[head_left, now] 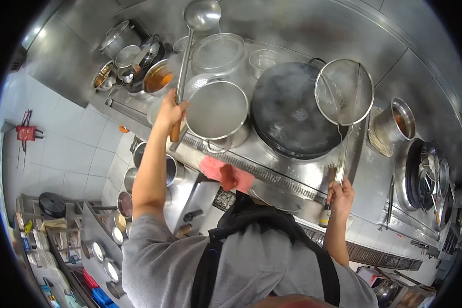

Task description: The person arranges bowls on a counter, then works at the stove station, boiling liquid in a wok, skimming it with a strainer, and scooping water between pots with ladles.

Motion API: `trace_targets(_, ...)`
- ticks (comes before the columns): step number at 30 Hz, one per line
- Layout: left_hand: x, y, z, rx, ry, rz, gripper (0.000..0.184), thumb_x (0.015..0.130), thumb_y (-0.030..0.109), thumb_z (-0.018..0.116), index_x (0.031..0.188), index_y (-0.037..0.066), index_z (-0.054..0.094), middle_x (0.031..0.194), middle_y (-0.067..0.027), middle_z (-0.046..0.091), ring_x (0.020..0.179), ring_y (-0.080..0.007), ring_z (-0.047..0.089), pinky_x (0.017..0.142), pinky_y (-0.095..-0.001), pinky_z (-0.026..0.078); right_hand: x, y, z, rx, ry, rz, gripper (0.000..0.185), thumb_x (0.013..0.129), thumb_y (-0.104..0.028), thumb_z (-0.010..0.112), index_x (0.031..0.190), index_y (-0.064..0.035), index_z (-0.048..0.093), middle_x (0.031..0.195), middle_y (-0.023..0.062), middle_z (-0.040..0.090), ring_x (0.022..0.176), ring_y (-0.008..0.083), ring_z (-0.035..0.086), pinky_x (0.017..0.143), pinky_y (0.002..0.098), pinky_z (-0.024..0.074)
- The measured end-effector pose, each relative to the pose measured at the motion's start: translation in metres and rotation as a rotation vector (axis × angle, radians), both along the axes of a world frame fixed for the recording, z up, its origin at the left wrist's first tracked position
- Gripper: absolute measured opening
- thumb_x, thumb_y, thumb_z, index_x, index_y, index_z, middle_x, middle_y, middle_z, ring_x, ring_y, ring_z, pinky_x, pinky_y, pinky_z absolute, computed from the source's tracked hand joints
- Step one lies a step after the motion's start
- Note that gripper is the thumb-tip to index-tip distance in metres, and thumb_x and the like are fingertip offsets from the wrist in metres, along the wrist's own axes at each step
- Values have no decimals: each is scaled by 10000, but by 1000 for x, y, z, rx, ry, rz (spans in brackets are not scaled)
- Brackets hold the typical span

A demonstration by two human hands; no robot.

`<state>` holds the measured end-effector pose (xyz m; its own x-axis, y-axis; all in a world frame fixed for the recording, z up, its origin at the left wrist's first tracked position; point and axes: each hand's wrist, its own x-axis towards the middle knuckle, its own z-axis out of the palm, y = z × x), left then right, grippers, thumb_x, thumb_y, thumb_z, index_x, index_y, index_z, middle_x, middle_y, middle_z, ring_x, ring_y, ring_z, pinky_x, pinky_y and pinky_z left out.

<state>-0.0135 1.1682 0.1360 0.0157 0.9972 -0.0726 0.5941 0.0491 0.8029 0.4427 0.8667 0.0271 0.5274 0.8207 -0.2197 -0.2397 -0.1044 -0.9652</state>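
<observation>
The person's left hand (pixel 173 109) held a long ladle (pixel 201 16), fingers closed on its wooden handle, to the left of a deep pot (pixel 239 137) on the metal surface (pixel 305 172). The right hand (pixel 341 196) had its fingers wrapped around the handle of a wire strainer (pixel 345 93), its mesh raised at a dark wok's (pixel 287 115) right side.

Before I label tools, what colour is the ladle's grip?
Ladle grip: brown, shown in the head view.

ladle bowl (pixel 202 15): smooth, glossy metal. ladle grip (pixel 175 132): wood. strainer (pixel 345 92): fine metal mesh, shiny wire rim. stockpot (pixel 236 138): polished metal. wok (pixel 274 139): matt. rag (pixel 213 168): rumpled cloth. stovetop (pixel 277 167): sheeny metal. shirt (pixel 262 256): matt cloth.
</observation>
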Motion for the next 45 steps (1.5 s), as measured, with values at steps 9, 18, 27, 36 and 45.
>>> trace_targets(9,-12,221,-85,-15,826,-58,320,801,114,572,1086,-28,606,1111,-279,617,1077,-375,604,921,-434,493,-97,40,7,-69,49,-88,296,873,-3,523,1162,57,553,731,58,596,409,103,492,327,241,370)
trace_targets(18,3,247,-73,-710,-657,-138,144,765,-10,586,676,52,490,605,-46,502,466,-122,469,426,-239,446,-129,27,-1,-156,96,-95,301,879,-27,543,1168,59,556,729,70,595,422,116,502,350,247,389)
trace_targets(27,2,178,22,-832,-870,-162,70,882,9,512,870,-31,456,716,-31,475,500,-63,460,403,-143,416,-132,47,-31,-107,249,30,259,881,-66,568,1113,51,567,668,58,569,410,129,504,343,259,401)
trace_targets(36,0,94,65,-819,-634,-456,220,834,66,580,1015,-48,529,729,-52,536,502,-62,458,375,-177,358,-132,73,-34,-93,314,132,157,877,-71,569,991,35,578,662,58,575,414,122,501,354,258,400)
trace_targets(45,9,63,62,-372,165,-622,518,745,55,605,1249,-45,534,705,-55,575,454,-89,485,386,-235,373,-140,30,-3,-179,357,78,144,878,-66,577,996,16,587,670,45,562,415,115,491,354,246,387)
